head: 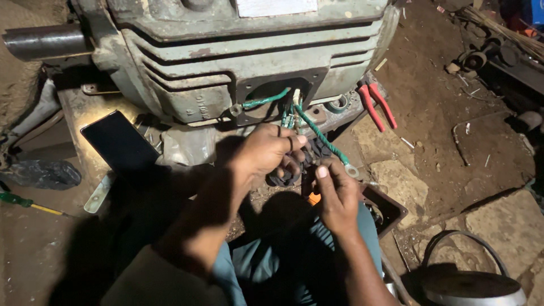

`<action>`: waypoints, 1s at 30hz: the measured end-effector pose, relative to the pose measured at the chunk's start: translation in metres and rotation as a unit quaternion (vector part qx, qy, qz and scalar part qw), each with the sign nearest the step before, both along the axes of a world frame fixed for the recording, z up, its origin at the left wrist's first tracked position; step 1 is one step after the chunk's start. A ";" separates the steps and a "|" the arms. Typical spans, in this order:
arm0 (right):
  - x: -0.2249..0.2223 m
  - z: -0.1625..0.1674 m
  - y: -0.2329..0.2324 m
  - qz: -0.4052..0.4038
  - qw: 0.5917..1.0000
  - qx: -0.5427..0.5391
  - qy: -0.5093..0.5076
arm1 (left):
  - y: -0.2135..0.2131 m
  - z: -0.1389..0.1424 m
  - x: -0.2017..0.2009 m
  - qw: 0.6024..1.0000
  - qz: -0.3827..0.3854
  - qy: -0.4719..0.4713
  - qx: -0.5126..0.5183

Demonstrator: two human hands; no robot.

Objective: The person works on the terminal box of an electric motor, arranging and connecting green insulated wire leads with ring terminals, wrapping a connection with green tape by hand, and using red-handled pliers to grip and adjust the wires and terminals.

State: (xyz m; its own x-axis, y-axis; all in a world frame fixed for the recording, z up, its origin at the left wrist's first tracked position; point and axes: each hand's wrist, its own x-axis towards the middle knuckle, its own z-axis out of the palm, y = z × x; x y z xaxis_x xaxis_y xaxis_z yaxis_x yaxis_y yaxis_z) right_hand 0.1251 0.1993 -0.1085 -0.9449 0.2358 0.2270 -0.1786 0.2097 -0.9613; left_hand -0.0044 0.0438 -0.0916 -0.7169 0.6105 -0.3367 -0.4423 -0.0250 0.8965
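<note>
A big grey-green electric motor (226, 51) lies in front of me, its shaft (45, 41) pointing left. From its square terminal opening (272, 93) come green sleeved leads (318, 135) with ring lugs (352, 169) at their ends. My left hand (266, 153) grips a dark terminal block (283, 175) below the opening, with the leads running past its fingers. My right hand (335, 195) pinches the block's right side, thumb up, just beside the lug of the longest lead.
Red-handled pliers (377, 105) rest on the motor's base at right. A dark phone (120, 141) lies at left, a green-handled screwdriver (20, 201) further left. A brown box lid (391, 209) sits by my knee; a metal pot (473, 286) stands lower right on stone slabs.
</note>
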 end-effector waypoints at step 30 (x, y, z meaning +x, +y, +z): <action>-0.013 0.058 -0.011 -0.038 0.939 0.317 0.126 | 0.037 0.007 0.020 0.947 0.247 0.202 -0.019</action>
State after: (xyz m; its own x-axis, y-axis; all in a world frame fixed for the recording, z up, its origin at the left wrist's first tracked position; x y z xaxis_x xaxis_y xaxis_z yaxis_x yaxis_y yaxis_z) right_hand 0.1124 0.1882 -0.0505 -0.8276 0.0426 0.5596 -0.3454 0.7472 -0.5678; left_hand 0.0159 0.0804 -0.0846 -0.9872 0.1591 0.0118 -0.0049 -0.1040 0.9946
